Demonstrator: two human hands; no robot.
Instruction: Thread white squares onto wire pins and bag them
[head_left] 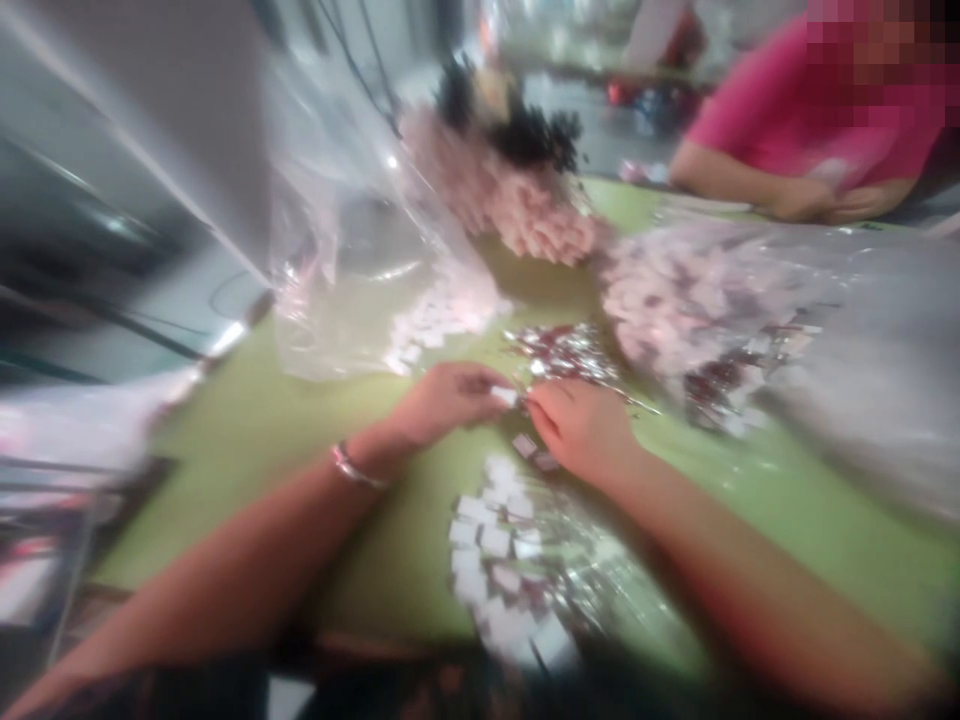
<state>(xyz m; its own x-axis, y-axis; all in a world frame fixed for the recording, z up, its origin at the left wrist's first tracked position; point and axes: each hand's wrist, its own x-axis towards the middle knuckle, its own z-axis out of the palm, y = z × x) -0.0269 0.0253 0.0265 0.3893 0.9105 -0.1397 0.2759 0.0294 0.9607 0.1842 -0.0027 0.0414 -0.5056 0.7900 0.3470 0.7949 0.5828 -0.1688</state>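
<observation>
Green table [247, 475] is filling mid-frame, with a person in pink [780, 105] resting folded arms at upper right. Left hand [448, 402] is pinching a small white piece [504, 396] near frame centre; right hand [586, 428] is sitting just beside it, fingers bent, too blurred to tell if gripping anything. White-ended pile [493, 541] is lying lower centre.

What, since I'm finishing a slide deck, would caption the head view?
Left hand holding a small white piece, right hand close beside it, over a green table.
</observation>
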